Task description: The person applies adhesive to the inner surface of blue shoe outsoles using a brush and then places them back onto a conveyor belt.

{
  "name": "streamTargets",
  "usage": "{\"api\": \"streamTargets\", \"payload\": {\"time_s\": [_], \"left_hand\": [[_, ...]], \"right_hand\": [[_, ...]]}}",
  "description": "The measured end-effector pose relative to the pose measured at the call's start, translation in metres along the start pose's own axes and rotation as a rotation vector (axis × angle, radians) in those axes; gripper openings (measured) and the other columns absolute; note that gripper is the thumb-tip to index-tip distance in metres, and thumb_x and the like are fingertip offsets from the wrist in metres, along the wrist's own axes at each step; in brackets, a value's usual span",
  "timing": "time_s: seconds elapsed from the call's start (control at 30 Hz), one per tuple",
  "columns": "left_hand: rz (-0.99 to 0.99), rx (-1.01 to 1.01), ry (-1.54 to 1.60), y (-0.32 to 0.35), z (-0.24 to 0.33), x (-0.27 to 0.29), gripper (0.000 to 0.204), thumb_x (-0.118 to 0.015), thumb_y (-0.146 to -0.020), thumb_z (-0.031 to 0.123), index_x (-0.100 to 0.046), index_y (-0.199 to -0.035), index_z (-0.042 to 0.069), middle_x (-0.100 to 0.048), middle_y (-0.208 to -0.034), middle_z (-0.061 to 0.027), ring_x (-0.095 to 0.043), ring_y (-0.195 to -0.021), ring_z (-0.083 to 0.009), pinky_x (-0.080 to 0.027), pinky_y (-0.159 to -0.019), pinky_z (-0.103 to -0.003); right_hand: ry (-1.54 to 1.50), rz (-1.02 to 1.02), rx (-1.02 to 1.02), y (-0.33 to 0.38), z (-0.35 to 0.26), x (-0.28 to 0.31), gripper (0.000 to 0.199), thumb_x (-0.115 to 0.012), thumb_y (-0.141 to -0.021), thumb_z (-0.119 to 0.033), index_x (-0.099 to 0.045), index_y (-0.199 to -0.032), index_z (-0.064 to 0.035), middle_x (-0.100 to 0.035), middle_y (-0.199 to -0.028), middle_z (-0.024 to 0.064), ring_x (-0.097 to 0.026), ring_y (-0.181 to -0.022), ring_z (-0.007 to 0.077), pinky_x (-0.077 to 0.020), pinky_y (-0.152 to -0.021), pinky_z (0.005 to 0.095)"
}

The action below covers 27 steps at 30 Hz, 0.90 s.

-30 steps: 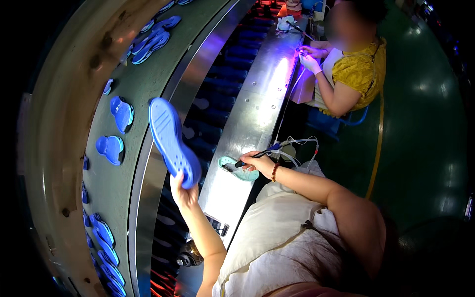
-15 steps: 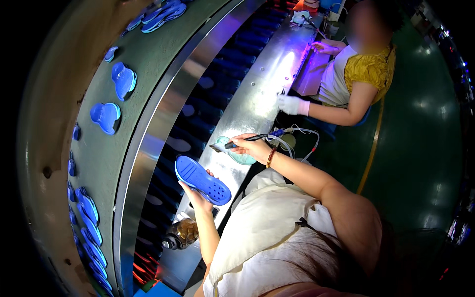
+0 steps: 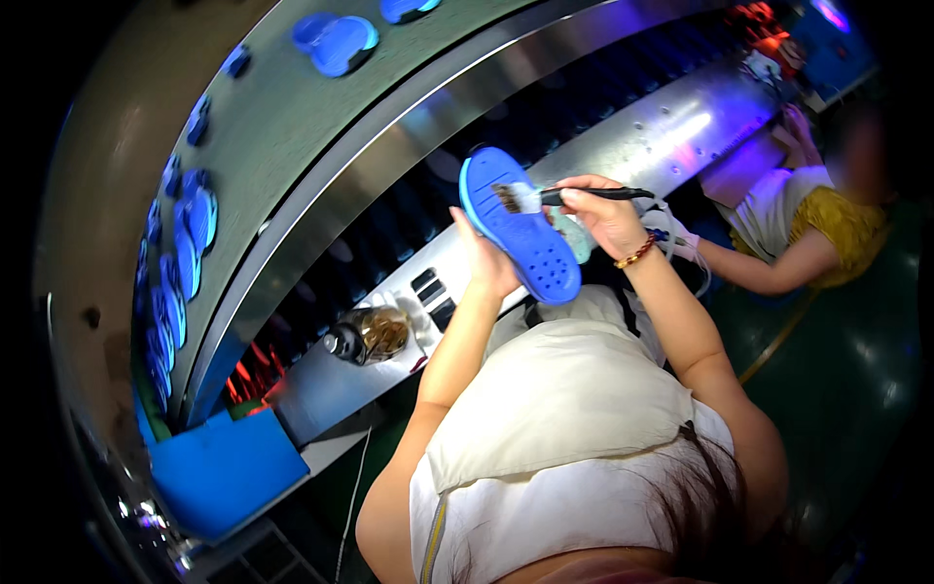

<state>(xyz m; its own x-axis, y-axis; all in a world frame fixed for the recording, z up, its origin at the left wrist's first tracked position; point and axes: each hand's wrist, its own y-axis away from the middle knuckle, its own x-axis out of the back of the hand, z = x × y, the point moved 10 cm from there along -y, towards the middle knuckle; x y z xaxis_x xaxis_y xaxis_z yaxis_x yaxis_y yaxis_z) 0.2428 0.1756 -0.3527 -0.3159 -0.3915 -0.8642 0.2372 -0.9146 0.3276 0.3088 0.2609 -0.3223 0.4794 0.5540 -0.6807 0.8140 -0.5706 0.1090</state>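
Blue sole is right around the middle of the frame, tilted with its grooved end up toward the upper left and the end with the little holes down toward the lower right. The left hand has it gripped along its left edge, so the sole sits just to the right of that palm, with the hand partly hidden behind it. The right hand is closed around the black handle of a brush, coming in from the right side, and the bristles lie over the grooved half and look to be touching it. The sole is below and left of those right-hand fingers, with the brush bridging the gap. Just behind its right edge there's a mint-green piece, partly covered, on the metal bench. Lower left of the sole there's a jar with a dark lid, and more blue soles are on the green belt at upper left
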Motion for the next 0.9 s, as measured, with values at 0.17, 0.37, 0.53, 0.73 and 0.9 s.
{"api": "streamTargets", "payload": {"time_s": [0.17, 0.37, 0.53, 0.73, 0.9], "left_hand": [[-0.072, 0.03, 0.058, 0.004, -0.008, -0.015, 0.088, -0.011, -0.072, 0.074, -0.041, -0.118, 0.005, -0.053, -0.1, -0.0188, -0.054, -0.088, -0.0305, -0.042, -0.082, -0.047], [-0.066, -0.003, 0.068, 0.007, -0.011, -0.013, 0.088, -0.013, -0.072, 0.074, -0.04, -0.119, 0.005, -0.053, -0.101, -0.0187, -0.055, -0.088, -0.0298, -0.041, -0.084, -0.046], [0.098, -0.122, 0.041, 0.004, -0.01, 0.004, 0.073, -0.021, -0.078, 0.067, -0.04, -0.123, 0.012, -0.042, -0.125, -0.0064, -0.039, -0.114, -0.0241, -0.029, -0.097, -0.039], [0.196, -0.191, -0.095, 0.009, 0.027, 0.041, 0.082, -0.017, -0.074, 0.072, -0.048, -0.106, 0.003, -0.057, -0.091, -0.0171, -0.055, -0.084, -0.0285, -0.044, -0.08, -0.041], [0.102, -0.096, -0.113, 0.022, 0.023, 0.009, 0.086, -0.013, -0.073, 0.073, -0.047, -0.11, 0.003, -0.056, -0.092, -0.0182, -0.056, -0.083, -0.0287, -0.046, -0.077, -0.042]], "right_hand": [[0.139, 0.082, -0.037, -0.017, 0.001, 0.008, 0.018, -0.06, -0.076, -0.007, -0.058, -0.092, 0.0007, -0.061, -0.084, 0.0072, -0.057, -0.075, 0.0107, -0.0446, -0.068, 0.022], [0.333, 0.1, -0.005, -0.029, -0.013, -0.004, 0.018, -0.062, -0.075, -0.008, -0.059, -0.09, 0.0009, -0.061, -0.081, 0.0075, -0.057, -0.07, 0.011, -0.0461, -0.064, 0.0224], [0.847, -0.024, 0.264, -0.02, -0.017, -0.053, 0.015, -0.062, -0.071, -0.011, -0.063, -0.083, -0.0011, -0.064, -0.075, 0.007, -0.06, -0.07, 0.0108, -0.0455, -0.063, 0.0216], [1.177, -0.355, 0.162, 0.031, -0.01, -0.089, 0.018, -0.06, -0.066, -0.012, -0.064, -0.078, -0.0003, -0.062, -0.069, 0.0138, -0.06, -0.061, 0.0202, -0.0455, -0.058, 0.027], [0.782, -0.354, -0.053, 0.03, -0.018, -0.071, 0.014, -0.064, -0.071, -0.006, -0.064, -0.084, -0.0008, -0.063, -0.076, 0.0064, -0.057, -0.069, 0.0093, -0.0459, -0.064, 0.0222]]}}
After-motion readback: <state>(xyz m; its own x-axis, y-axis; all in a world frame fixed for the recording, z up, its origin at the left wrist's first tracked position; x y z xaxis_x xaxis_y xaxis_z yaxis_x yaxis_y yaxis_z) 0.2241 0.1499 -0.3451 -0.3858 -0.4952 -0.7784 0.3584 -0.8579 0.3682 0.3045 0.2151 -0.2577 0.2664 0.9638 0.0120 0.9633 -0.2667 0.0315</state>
